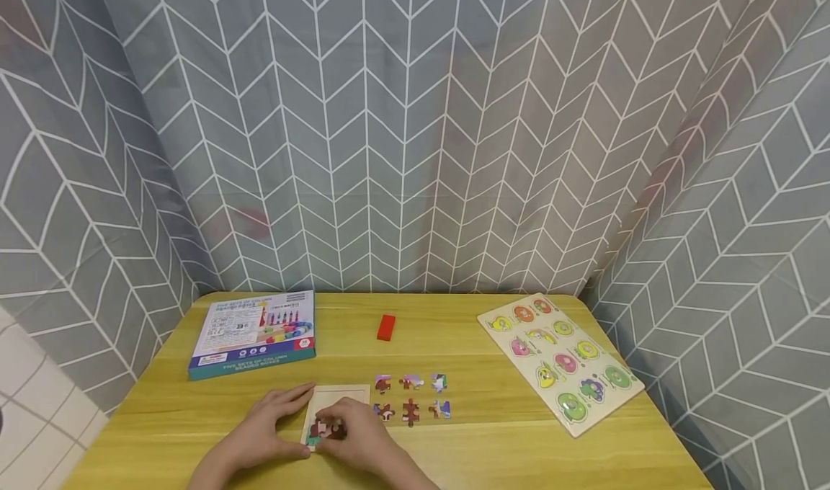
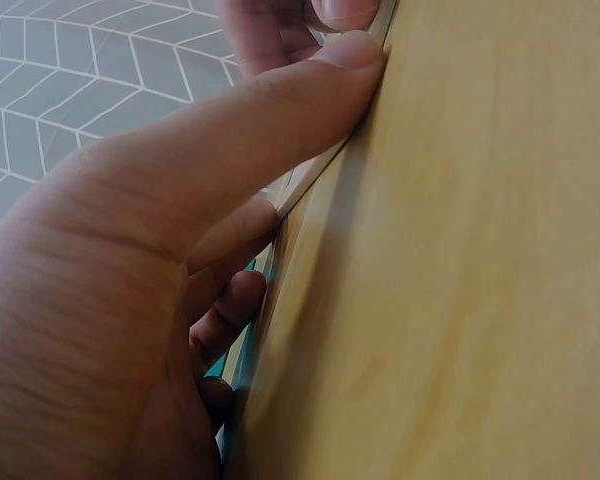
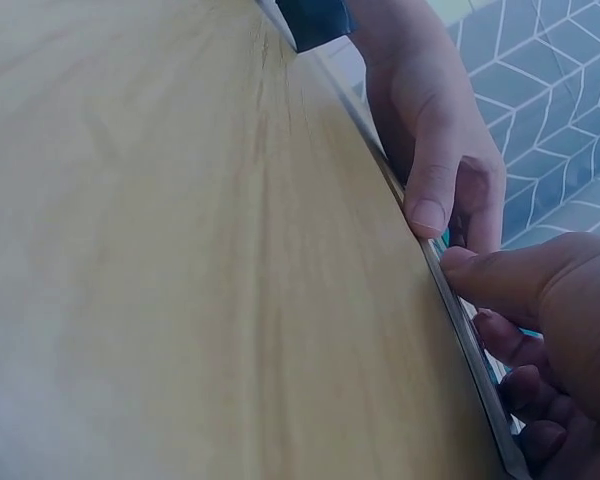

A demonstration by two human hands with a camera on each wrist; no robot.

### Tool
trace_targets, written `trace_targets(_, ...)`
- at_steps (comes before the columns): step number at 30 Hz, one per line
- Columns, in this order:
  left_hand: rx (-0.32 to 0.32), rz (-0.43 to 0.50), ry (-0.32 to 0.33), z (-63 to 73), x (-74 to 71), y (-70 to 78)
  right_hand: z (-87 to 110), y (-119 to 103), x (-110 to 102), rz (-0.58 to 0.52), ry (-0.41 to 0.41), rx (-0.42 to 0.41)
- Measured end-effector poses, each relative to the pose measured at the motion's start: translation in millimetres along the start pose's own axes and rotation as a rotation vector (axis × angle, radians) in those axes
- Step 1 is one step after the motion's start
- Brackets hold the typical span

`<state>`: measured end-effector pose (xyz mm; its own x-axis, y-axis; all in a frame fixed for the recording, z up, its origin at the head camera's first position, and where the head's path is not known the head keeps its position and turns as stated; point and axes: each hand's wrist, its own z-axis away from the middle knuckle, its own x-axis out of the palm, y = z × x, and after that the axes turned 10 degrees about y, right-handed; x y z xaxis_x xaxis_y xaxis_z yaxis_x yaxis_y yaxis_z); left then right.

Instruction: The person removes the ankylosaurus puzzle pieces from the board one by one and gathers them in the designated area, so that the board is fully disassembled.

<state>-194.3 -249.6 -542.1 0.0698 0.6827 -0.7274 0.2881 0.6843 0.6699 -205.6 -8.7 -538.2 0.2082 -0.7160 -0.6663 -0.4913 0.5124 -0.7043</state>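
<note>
A small wooden puzzle board (image 1: 353,391) lies at the table's front, with brown, pink and teal jigsaw pieces (image 1: 320,429) in its near part. My left hand (image 1: 262,429) holds the board along its left side, the thumb at the near corner and the index finger reaching the far one. Over the near right part is my right hand (image 1: 359,432), whose thumb and curled fingers pinch a brown puzzle piece (image 1: 335,430), partly hidden. Both thumbs meet the board's near edge in the right wrist view. Several loose jigsaw pieces (image 1: 411,412) lie right of the board in two rows.
A flat bead-toy box (image 1: 253,331) lies at the back left. A red block (image 1: 385,328) sits at the back middle. On the right is a fruit picture board (image 1: 532,353). Patterned grey curtains (image 1: 389,151) hang behind and beside the wooden table (image 1: 493,447).
</note>
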Motion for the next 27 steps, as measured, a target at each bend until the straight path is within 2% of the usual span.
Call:
trace_targets(9, -0.005, 0.002, -0.003, -0.2, -0.8, 0.2, -0.9, -3, -1, 0.035, -0.012, -0.007)
trace_targets(18, 0.001, -0.012, -0.010, -0.9, 0.3, -1.5, -2.9, -1, -6, -0.090, -0.038, 0.028)
trace_targets(27, -0.010, 0.002, -0.010, -0.7, 0.0, -1.3, -6.4, -4, -13, -0.104, -0.013, 0.035)
